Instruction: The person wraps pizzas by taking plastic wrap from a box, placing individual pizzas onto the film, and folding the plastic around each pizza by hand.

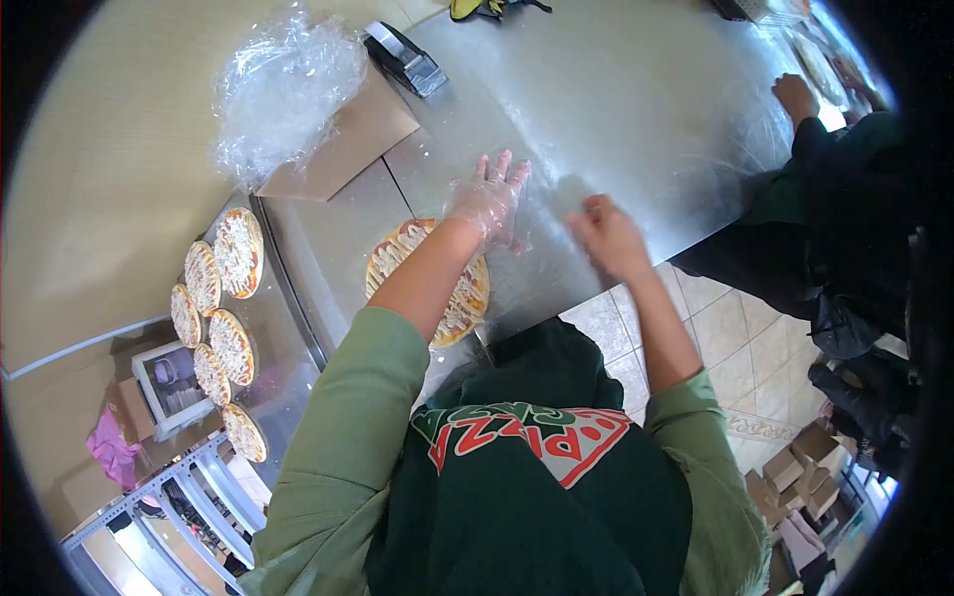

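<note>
Left hand [489,205]: spread by pizza [463,302] | right hand [610,238]: blurred, can't tell grip | steel table [616,109]: edge nearby, extends ahead

The left hand [489,204] is fitted with a clear, thin plastic glove [477,211], loose and wrinkled, ending at the wrist; the right hand [611,240] is blurred, its surface detail indistinct. The left sleeve [338,427] and right sleeve [708,472] are matching olive green cloth, creased, each terminating below the elbow. The torso is covered by a dark green apron [537,531]; its chest bears a printed emblem [571,449] with red, white and green lettering, inverted in the head view; the complete wording is not legible.
</note>
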A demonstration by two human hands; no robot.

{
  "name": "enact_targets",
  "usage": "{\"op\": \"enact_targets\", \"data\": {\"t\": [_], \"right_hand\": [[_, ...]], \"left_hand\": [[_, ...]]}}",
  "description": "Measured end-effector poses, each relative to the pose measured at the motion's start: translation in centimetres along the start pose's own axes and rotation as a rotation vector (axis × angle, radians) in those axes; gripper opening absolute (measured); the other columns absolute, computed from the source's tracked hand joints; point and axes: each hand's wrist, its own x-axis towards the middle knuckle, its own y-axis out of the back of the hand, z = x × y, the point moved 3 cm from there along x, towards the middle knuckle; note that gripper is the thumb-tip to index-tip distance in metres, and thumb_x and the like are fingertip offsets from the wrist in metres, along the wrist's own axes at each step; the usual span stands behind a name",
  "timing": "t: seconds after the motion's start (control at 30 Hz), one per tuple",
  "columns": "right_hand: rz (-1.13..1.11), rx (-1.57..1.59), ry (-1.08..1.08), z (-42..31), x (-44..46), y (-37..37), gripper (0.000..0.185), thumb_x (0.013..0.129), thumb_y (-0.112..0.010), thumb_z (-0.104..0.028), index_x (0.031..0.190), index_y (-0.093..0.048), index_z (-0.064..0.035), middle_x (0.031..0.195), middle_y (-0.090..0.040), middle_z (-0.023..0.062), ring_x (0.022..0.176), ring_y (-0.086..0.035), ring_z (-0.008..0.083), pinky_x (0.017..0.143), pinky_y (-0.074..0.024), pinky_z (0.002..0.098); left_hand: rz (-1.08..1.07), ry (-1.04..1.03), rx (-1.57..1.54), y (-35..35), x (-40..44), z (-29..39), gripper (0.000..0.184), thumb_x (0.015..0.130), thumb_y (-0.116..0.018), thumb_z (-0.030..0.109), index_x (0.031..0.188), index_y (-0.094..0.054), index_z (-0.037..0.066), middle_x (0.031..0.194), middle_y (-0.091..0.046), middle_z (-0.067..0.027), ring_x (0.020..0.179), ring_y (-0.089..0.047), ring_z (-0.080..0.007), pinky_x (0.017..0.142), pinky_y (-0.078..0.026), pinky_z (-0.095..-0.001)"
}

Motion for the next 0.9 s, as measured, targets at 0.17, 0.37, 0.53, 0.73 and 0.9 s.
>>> {"op": "enact_targets", "data": {"t": [0.17, 0.37, 0.53, 0.73, 0.9], "right_hand": [[0.020, 0.122, -0.024, 2.5, -1.9, -3.1, 0.037, 0.078, -0.062, -0.021, 0.107, -0.053, 0.0014, 0.081, -0.064, 0.0169, 0.074, -0.063, 0.0278, 0.067, -0.0497, 0.0360], [-0.029, 0.397, -0.145, 1.8, -2.2, -2.6, 0.029, 0.081, -0.061, -0.014, 0.103, -0.060, 0.0045, 0.073, -0.062, 0.0084, 0.064, -0.057, 0.0132, 0.058, -0.0463, 0.0267], [-0.101, 0.547, 0.071, -6.5, -4.0, -5.4, 0.026, 0.082, -0.060, -0.013, 0.105, -0.060, 0.0003, 0.074, -0.058, 0.0081, 0.063, -0.054, 0.0149, 0.058, -0.0456, 0.0280], [-0.219, -0.200, 0.657, -15.2, -11.9, -15.6, 0.041, 0.080, -0.052, -0.009, 0.120, -0.048, -0.0009, 0.096, -0.050, 0.0183, 0.082, -0.057, 0.0301, 0.068, -0.0484, 0.0381], [-0.251, -0.458, 0.819, -12.2, -12.7, -19.2, 0.038, 0.076, -0.050, -0.007, 0.113, -0.050, 0.0001, 0.096, -0.050, 0.0182, 0.078, -0.057, 0.0322, 0.067, -0.0488, 0.0397]], "left_hand": [[-0.041, 0.041, 0.047, 0.2, 0.4, 0.0, 0.119, 0.054, -0.080, 0.049, 0.144, -0.008, 0.020, 0.150, -0.005, -0.0098, 0.136, -0.011, -0.0345, 0.101, -0.027, -0.0585], [0.338, -0.048, -0.493, 1.0, -0.4, -5.1, 0.084, 0.079, -0.054, 0.055, 0.143, -0.016, 0.016, 0.148, -0.012, -0.0124, 0.137, -0.011, -0.0296, 0.108, -0.019, -0.0486], [0.733, -0.025, -1.182, 0.5, -13.2, -13.3, 0.059, 0.090, -0.043, 0.034, 0.137, -0.028, 0.002, 0.140, -0.030, -0.0177, 0.130, -0.028, -0.0260, 0.107, -0.021, -0.0352], [1.008, -0.038, -0.382, -3.6, -21.2, -14.5, 0.057, 0.084, -0.050, 0.027, 0.133, -0.036, 0.001, 0.136, -0.037, -0.0174, 0.128, -0.032, -0.0303, 0.105, -0.025, -0.0388], [0.811, -0.401, -0.009, -8.2, -17.8, -9.4, 0.059, 0.083, -0.050, 0.038, 0.133, -0.037, 0.009, 0.140, -0.033, -0.0116, 0.131, -0.028, -0.0281, 0.106, -0.018, -0.0493]]}}
